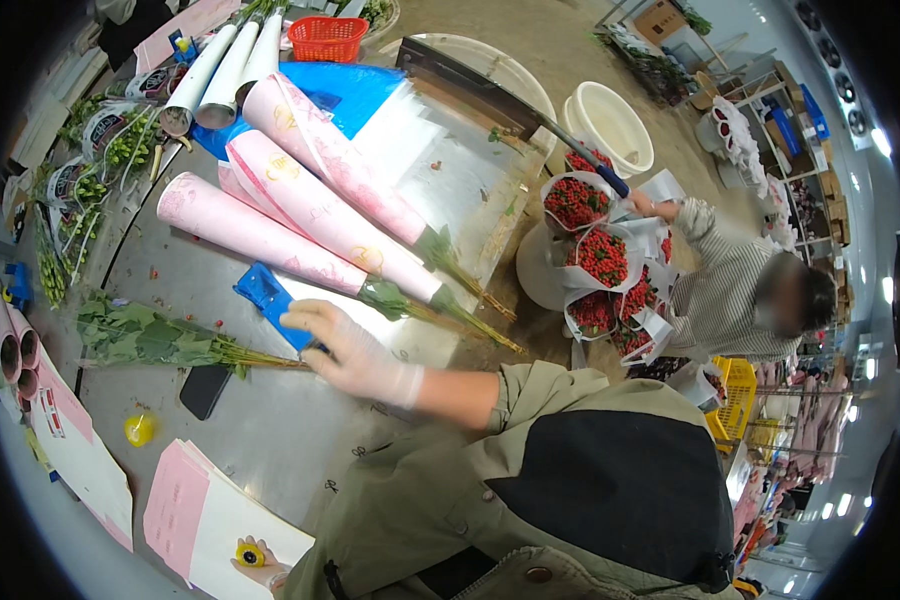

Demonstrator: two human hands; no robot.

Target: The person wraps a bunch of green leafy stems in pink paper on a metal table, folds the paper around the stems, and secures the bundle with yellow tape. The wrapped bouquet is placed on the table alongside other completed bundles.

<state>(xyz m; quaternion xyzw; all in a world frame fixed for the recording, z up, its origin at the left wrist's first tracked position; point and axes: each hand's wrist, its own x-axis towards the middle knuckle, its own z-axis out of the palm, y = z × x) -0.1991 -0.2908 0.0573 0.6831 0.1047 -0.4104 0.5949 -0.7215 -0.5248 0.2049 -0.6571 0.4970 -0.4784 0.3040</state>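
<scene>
Fingers apart, my right hand (349, 352) in a thin pale glove is over a blue tape dispenser (264, 296); contact is hard to tell. Its thumb is close to the stem ends of a leafy green bunch (150, 337) lying in clear wrap. Low in the picture, my left hand (264, 571) is closed around a yellow roll (250, 555) with a dark centre, beside pink and white paper sheets (217, 517). Several bouquets in pink printed paper (300, 210) lie beyond the dispenser, stems towards the right.
A co-worker's hand (649, 206) grips the blue handle of a long-armed cutter (480, 90). Wrapped red-berry bunches (604, 255) stand by the table's edge. A black phone (204, 390) and another yellow roll (139, 430) lie on the metal table (285, 420). White paper tubes (221, 90) and a red basket (328, 39) are farther back.
</scene>
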